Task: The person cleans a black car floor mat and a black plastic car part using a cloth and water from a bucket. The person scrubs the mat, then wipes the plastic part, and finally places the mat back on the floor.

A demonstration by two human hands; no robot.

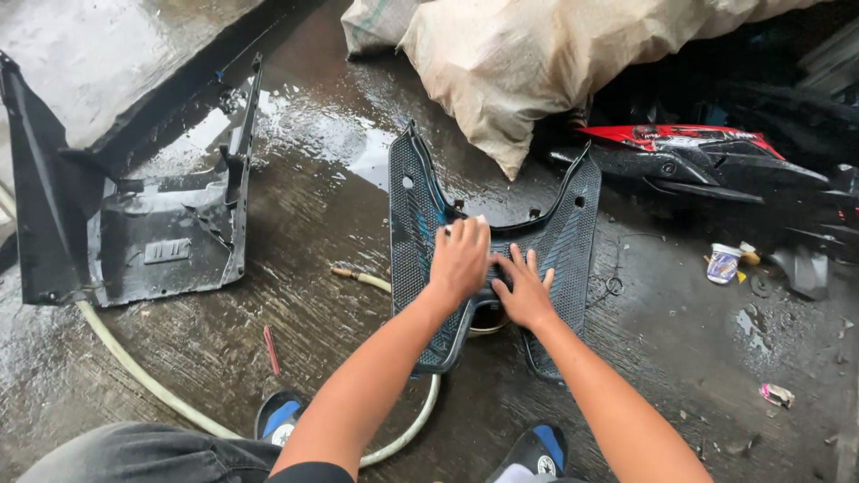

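Wet concrete floor (358,134), head view looking down. A dark mesh-textured scooter footboard (573,233), U-shaped with two arms pointing away from the person, lies flat on the floor directly in front of the person's knees.

Left hand (459,259): palm down, fingers pressed flat on the footboard's left arm near the centre bridge. A small pale object shows under the fingertips; cannot tell what it is. Not a closed grip.

Right hand (523,291): fingers spread, palm down on the footboard's centre, just beside the left hand. Nothing grasped.

Around the footboard:
- A pale hose (134,367) runs from the left, curves below the footboard's near edge and passes under it.
- A black plastic panel (134,233) lies well to the left of the footboard, inner side up.
- A red stick (271,349) lies on the floor left of the footboard, near the hose.
- A tan sack (537,63) sits beyond the footboard's far tips.
- A red-and-black fairing (698,152) lies to the right, beyond the right arm.
- A small cup (723,264) stands right of the footboard.
- Blue-and-black sandals (279,416) show below the footboard.
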